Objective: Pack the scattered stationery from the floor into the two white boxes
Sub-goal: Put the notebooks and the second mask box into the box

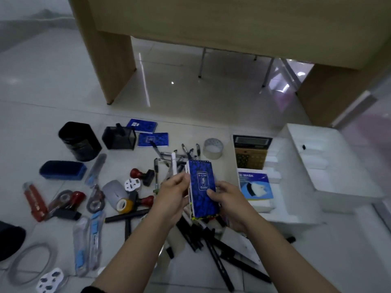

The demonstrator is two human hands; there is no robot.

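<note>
Gathering blue notepads (202, 188) into a stack above the floor (190, 98), a person's left hand (172, 196) and right hand (229, 200) pinch it between curled fingers; white boxes (330, 166) hold little, and most stationery lies scattered.

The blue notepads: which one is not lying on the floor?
The blue notepad gripped between both hands, left hand and right hand; the other two lie beside the mesh holder.
</note>
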